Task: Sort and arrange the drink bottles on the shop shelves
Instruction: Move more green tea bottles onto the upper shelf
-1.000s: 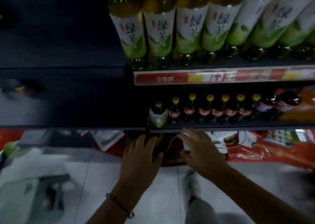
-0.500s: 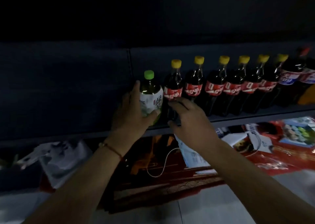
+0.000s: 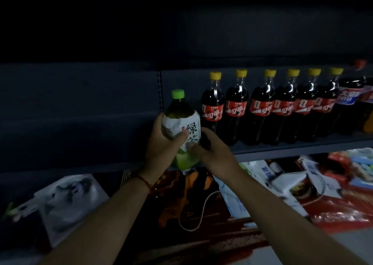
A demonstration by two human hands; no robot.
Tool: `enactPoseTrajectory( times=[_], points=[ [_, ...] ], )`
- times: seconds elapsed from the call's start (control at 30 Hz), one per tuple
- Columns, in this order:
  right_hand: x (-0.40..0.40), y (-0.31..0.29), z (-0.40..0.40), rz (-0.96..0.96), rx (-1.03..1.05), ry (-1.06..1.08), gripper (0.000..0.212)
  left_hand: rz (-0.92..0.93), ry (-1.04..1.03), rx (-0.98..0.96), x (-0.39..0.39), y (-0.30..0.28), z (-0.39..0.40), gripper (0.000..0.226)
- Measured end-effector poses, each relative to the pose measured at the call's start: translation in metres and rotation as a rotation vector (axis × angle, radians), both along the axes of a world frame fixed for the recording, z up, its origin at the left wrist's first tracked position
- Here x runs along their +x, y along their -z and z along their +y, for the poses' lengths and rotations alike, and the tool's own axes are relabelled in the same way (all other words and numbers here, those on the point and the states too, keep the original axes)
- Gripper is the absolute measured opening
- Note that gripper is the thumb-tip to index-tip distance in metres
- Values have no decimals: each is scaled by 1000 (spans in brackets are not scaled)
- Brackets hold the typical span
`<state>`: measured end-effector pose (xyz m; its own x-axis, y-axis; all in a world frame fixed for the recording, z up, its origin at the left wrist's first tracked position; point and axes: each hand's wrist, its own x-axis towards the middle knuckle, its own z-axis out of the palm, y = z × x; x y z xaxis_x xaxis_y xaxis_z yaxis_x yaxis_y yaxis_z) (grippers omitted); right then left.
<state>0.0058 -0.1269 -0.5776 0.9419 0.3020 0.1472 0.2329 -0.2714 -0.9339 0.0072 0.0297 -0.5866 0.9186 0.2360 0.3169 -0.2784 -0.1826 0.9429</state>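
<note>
The clear plastic green tea bottle (image 3: 182,131) has a bright green cap, dark yellow-green liquid in its shoulder, and a white label with large black Chinese characters that turns light green toward the bottom. It stands upright at the front edge of the dark grey metal shelf (image 3: 302,146), at the left end of the row of bottles, just beside the first cola bottle.

The left hand (image 3: 161,145) grips the bottle from its left side: the fingers are curled behind the label and the thumb presses across the front. The right hand (image 3: 214,153) holds the lower right side of the same bottle, its fingers curled around the light green part.

The shelf has a dark back panel, and the space to the left of the bottle is very dark. Under the shelf, on the floor, lie a white plastic bag (image 3: 66,200), a white cable (image 3: 198,212), and red and white packages (image 3: 333,186).

I count one green tea bottle and six dark cola bottles with yellow caps and red labels (image 3: 268,107), all upright in one row. To their right stands one dark bottle with a blue and white label (image 3: 350,101); further bottles at the right edge are cut off.
</note>
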Motion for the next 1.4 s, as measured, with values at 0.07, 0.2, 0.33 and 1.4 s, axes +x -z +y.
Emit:
enactPoseTrajectory(
  times=[0.07,0.2,0.33,1.4],
  points=[
    [-14,-9,-3,163,58,-47,40,64,2,-152,-25,-5,-6,40],
    [-56,-43,-19,424,124,-88,38,362,-4,-584,-75,-24,-24,59],
    [-117,-115,-39,635,86,-20,60,639,-52,-833,-144,-99,-54,66],
    [-357,-454,-265,618,661,511,37,821,973,42,-235,-486,-271,65]
  ],
)
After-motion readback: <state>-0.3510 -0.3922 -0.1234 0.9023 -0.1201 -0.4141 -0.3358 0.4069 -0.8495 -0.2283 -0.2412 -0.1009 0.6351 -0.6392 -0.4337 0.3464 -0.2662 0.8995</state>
